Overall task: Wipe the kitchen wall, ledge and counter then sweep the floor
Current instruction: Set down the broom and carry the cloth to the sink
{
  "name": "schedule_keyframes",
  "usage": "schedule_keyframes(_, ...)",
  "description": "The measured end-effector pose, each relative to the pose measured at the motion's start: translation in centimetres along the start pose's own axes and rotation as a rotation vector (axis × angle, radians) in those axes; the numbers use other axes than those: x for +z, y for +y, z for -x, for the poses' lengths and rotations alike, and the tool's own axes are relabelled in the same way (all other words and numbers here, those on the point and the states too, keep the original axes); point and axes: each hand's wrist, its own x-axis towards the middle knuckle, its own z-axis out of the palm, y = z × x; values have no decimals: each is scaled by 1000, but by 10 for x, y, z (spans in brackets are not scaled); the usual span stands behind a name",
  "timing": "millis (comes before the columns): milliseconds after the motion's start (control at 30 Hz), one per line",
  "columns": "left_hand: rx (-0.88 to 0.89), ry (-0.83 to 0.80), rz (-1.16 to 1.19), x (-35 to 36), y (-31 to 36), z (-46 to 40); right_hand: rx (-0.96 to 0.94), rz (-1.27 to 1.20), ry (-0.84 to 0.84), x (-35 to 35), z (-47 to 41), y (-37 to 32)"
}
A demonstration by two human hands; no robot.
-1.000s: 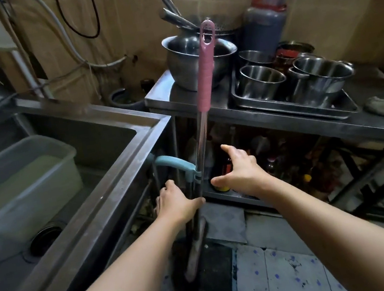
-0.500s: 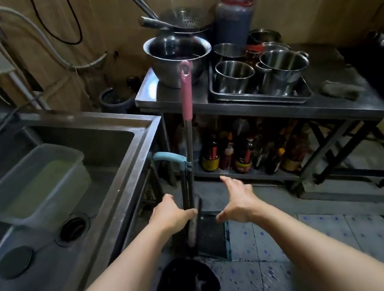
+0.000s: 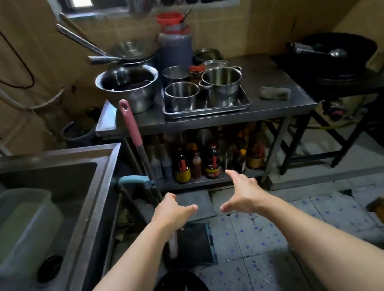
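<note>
Half a second earlier the left hand (image 3: 171, 212) was closed around the lower shaft of the broom (image 3: 141, 151); now its fingers are loosened and the thumb is spread toward three o'clock, so the grip looks released or nearly so. Whether the fingertips are in contact with the shaft cannot be told, because the hand covers that stretch of the handle. The view has also pulled back and risen, taking in the window ledge (image 3: 142, 7) at twelve o'clock and more of the floor (image 3: 264, 232).

That reads as the broom being left standing against the steel counter (image 3: 276, 95), its pink grip at about eleven o'clock from the hands and its head by the dark dustpan (image 3: 194, 244) at six o'clock below the left hand. Judging by this, sweeping is either finished or paused, not underway.

The right hand (image 3: 243, 194) hovers at three o'clock of the left one, well clear of the shaft, palm turned inward, fingers straight and moderately spread, thumb pointing toward nine o'clock; it holds nothing. A grey cloth (image 3: 274, 92) lies on the counter at one o'clock, beside the tray (image 3: 205, 111) of steel pots, and the sink (image 3: 46, 174) sits at nine o'clock.
</note>
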Motion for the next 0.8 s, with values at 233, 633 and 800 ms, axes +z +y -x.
schedule_keyframes(233, 50, -21, 36, 44, 82, -3, 10, -50, 36, -68, -11, 65)
schedule_keyframes(633, 138, -65, -8, 103, 206, -41, 48, -160, 150, -161, -53, 148)
schedule_keyframes(800, 169, -98, -50, 110, 249, -85, 75, -229, 188, -189, -91, 163)
